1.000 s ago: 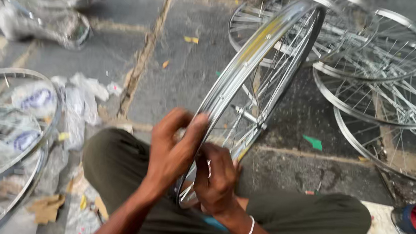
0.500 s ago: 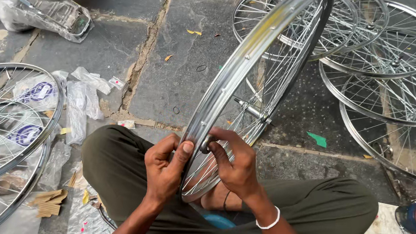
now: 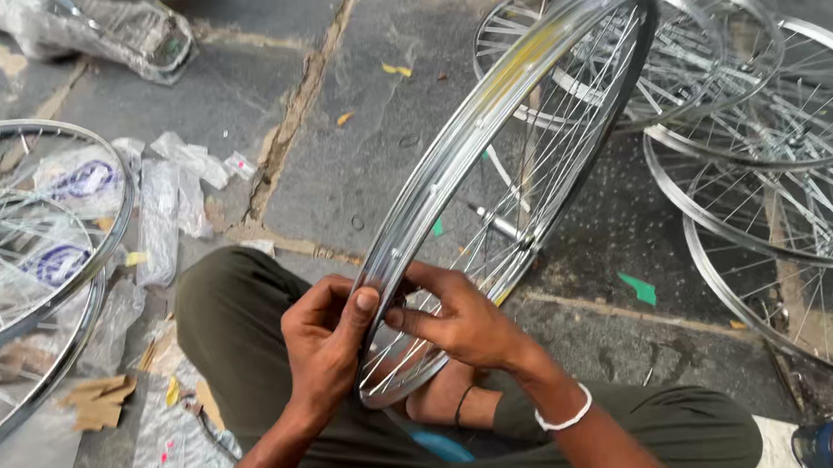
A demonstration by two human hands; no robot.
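— What is being held?
— A bicycle wheel (image 3: pixel 501 191): a shiny silver metal rim laced with thin wire spokes, no tyre on it.
— How does it stand?
— On edge, tilted, its near end low over the lap and its far end rising up and to the right.
— And the middle?
— A hub with a short axle shows among the spokes, right of the rim's near side.

Soft, even daylight — faint shadows, mild glare on the chrome rim (image 3: pixel 478 109) — sharp, slightly stretched edges.
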